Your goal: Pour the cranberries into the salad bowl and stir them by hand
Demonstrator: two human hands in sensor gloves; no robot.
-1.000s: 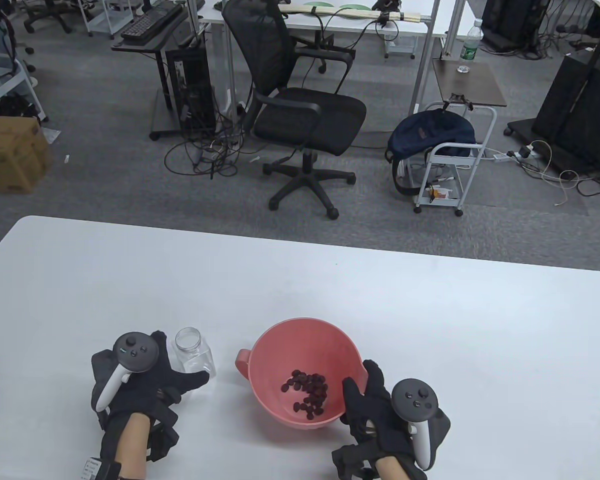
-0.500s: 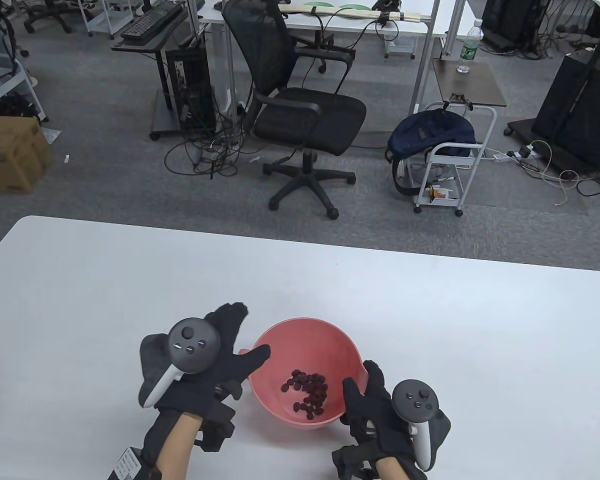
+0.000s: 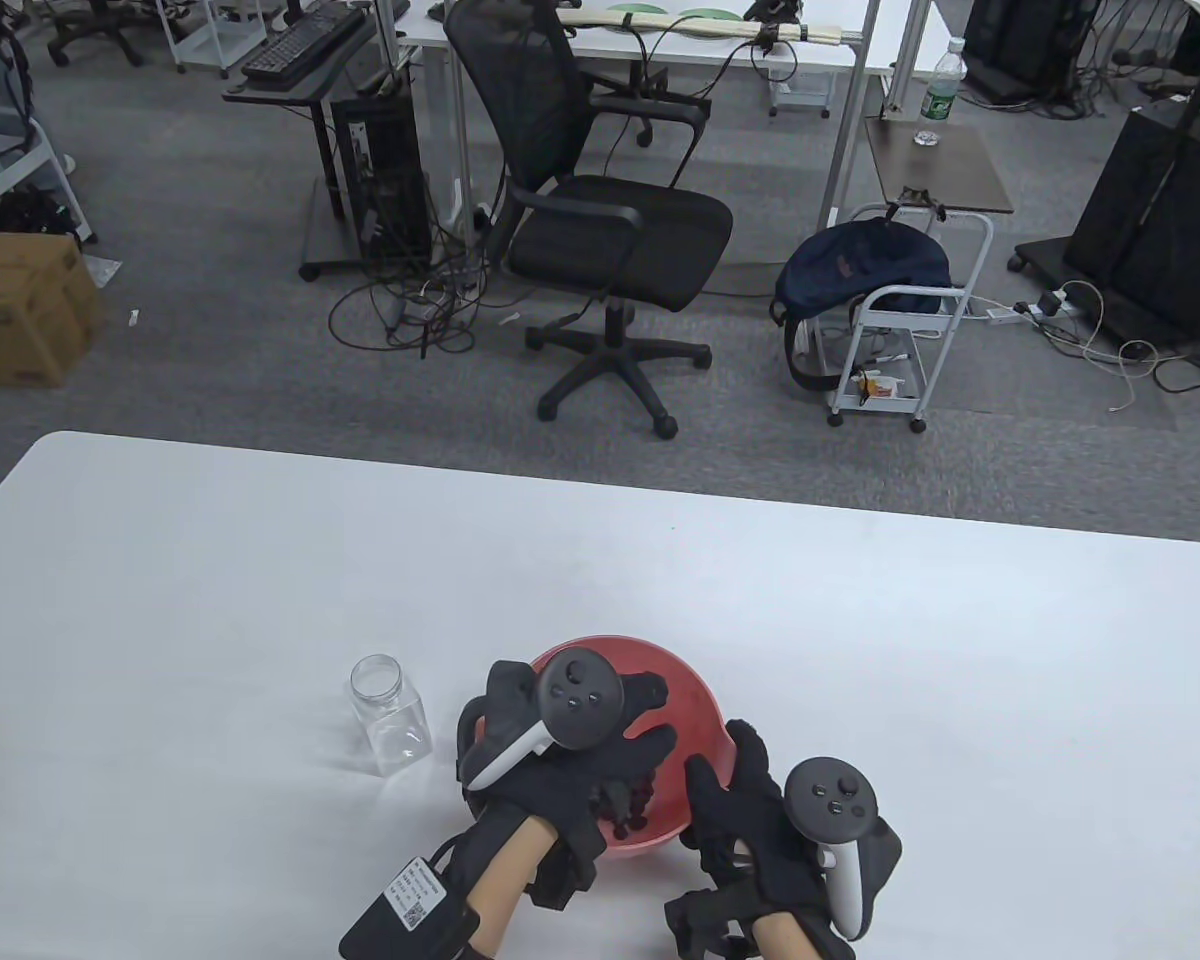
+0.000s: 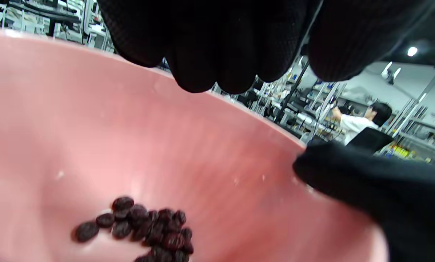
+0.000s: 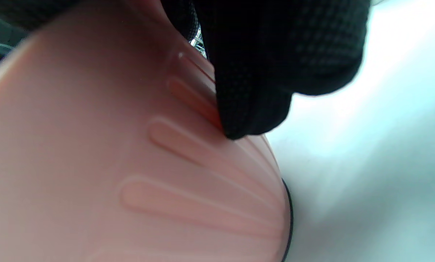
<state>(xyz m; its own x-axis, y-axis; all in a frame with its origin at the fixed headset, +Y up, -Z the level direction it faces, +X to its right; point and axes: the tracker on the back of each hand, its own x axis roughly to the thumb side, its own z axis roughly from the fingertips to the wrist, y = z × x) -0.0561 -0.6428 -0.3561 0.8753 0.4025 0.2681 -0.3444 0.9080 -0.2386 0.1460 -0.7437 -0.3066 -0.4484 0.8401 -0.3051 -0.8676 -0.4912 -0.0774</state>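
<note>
The pink salad bowl (image 3: 698, 692) stands near the table's front edge with dark cranberries (image 3: 636, 806) lying in its bottom. My left hand (image 3: 628, 728) hovers inside the bowl, palm down and fingers spread, holding nothing. In the left wrist view its fingertips (image 4: 203, 54) hang just above the cranberries (image 4: 148, 229) without touching them. My right hand (image 3: 722, 772) grips the bowl's right rim, thumb inside and fingers outside. In the right wrist view a finger (image 5: 261, 91) presses the ribbed outer wall of the bowl (image 5: 137, 171). The empty clear jar (image 3: 390, 716) stands upright left of the bowl.
White table (image 3: 860, 640) stretches away behind and to both sides of the bowl. Beyond its far edge are an office chair (image 3: 600, 220), a small white cart with a backpack (image 3: 880, 300) and desks.
My left hand let go of the jar, swung right and came down into the bowl over the cranberries. The jar stays upright on the table. My right hand and the bowl have not moved.
</note>
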